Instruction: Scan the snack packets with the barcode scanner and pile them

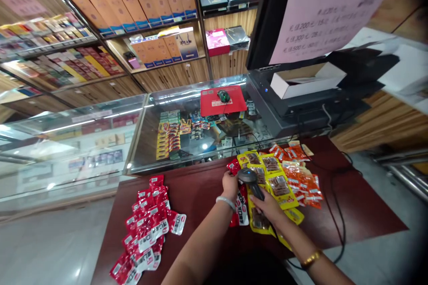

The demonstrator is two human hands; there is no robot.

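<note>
A person's right hand (270, 205) wraps its fingers around a scanner (249, 177) over yellow packets (279, 186), the left hand (230, 185), fingers clamped on a red packet (233, 166), near the table's (200, 187) far edge.

Left hand (229, 187) partly hidden by scanner (248, 176), yellow packs (278, 185) by right hand (268, 205), table (197, 187) cut off at its near left corner, notice (326, 15) blurred in its smaller lines, small shelf goods (56, 30) blurred
</note>
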